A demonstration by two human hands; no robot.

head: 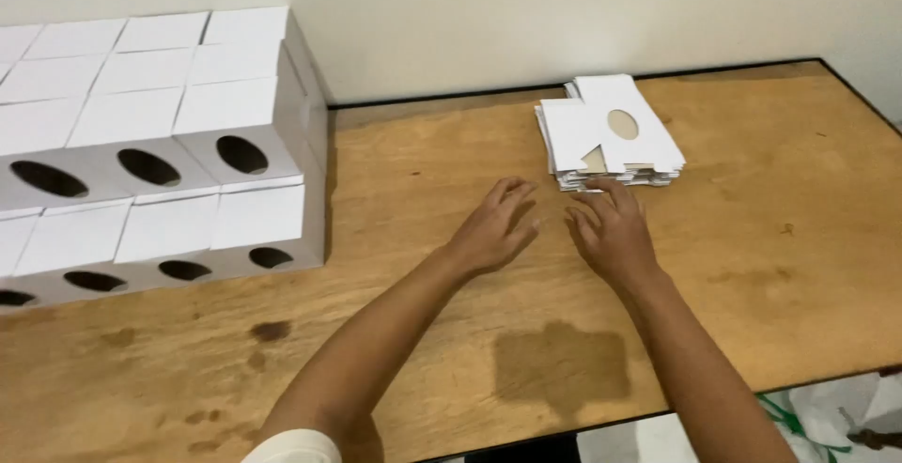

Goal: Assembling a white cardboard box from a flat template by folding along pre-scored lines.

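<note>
Nearest us, our two forearms stretch out over the wooden worktop (395, 153), a white sleeve edge (296, 447) showing at the left elbow. Our left hand (490, 228) lies palm down with fingers spread, its grip open and empty, resting on bare wood. Our right hand (613, 228) is just beside it, also open and holding nothing, its fingertips (615, 184) at the near edge of the stack of flat white cardboard blanks (606, 139). That stack sits toward the far side, each blank cut with an oval hole. Well apart on the left stands a block of folded white boxes (150, 144), stacked in rows with oval openings facing us. Nothing lies between our hands and the stack.
</note>
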